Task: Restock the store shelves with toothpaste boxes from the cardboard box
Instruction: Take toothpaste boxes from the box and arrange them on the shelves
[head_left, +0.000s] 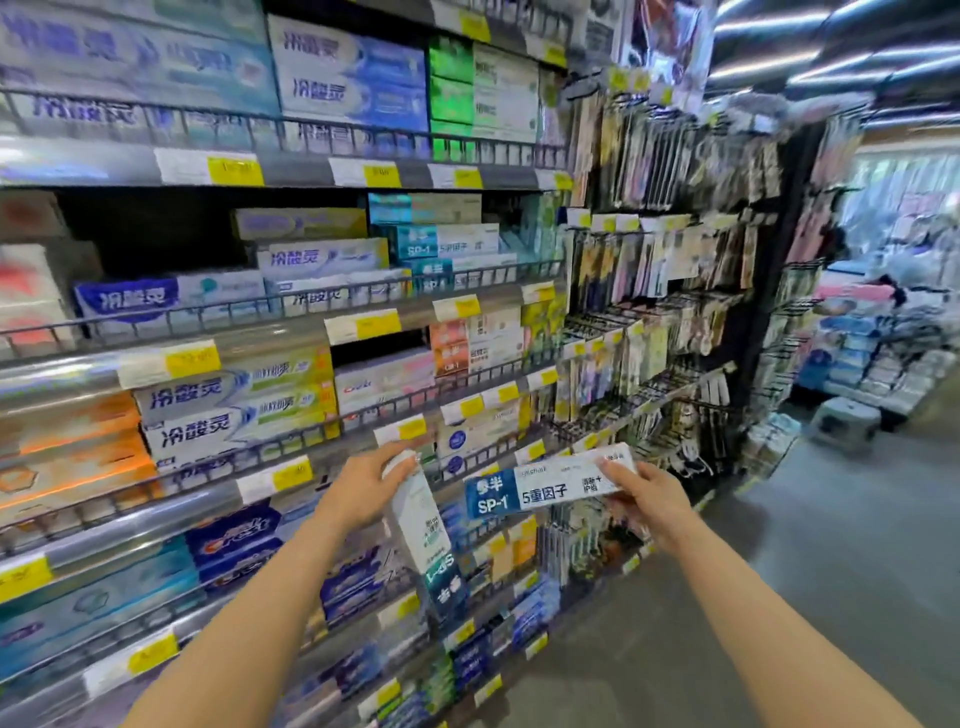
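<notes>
1. Two long rectangular white-and-blue cardboard toothpaste boxes are held in front of the shelves.
2. Left hand (363, 480) grips the upright teal-ended box (423, 535) at its top.
3. Right hand (649, 499) grips the near-level blue-ended box (540, 488) at its right end.
4. Wire-fronted metal shelving (291, 306) carries stacked cartons; grey floor (810, 545) lies right.

My only view is head-mounted, wide-angle, looking forward and slightly down along the shelves (291, 332), close to them, aisle floor (810, 571) at right.
</notes>
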